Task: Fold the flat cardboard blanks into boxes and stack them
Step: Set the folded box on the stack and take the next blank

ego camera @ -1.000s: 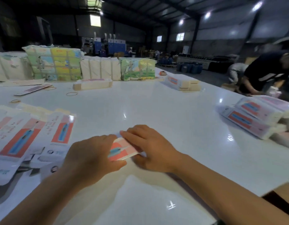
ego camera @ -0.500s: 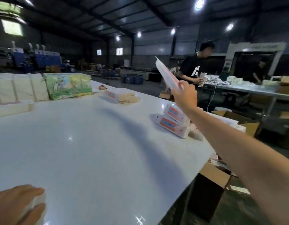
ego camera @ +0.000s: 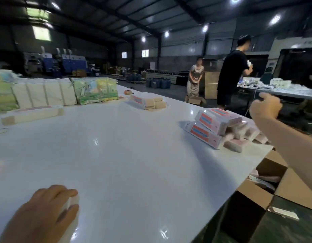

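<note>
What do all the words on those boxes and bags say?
No text here can be read.
Pink-and-white boxes: printing too blurred.
Far boxes: too small.
Green picture bag: no legible words.
Sign on the right wall: smeared.

folded boxes point(ego camera: 216, 127) | white with red panels | stacked askew | table's right edge

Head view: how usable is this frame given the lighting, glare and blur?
Head view: dim hall, bright ceiling lamps; their glare shows as small spots on the glossy white table. Right hand motion-blurred, left hand soft. Box stack readable, print not legible. Wide-angle bending at the edges.
</note>
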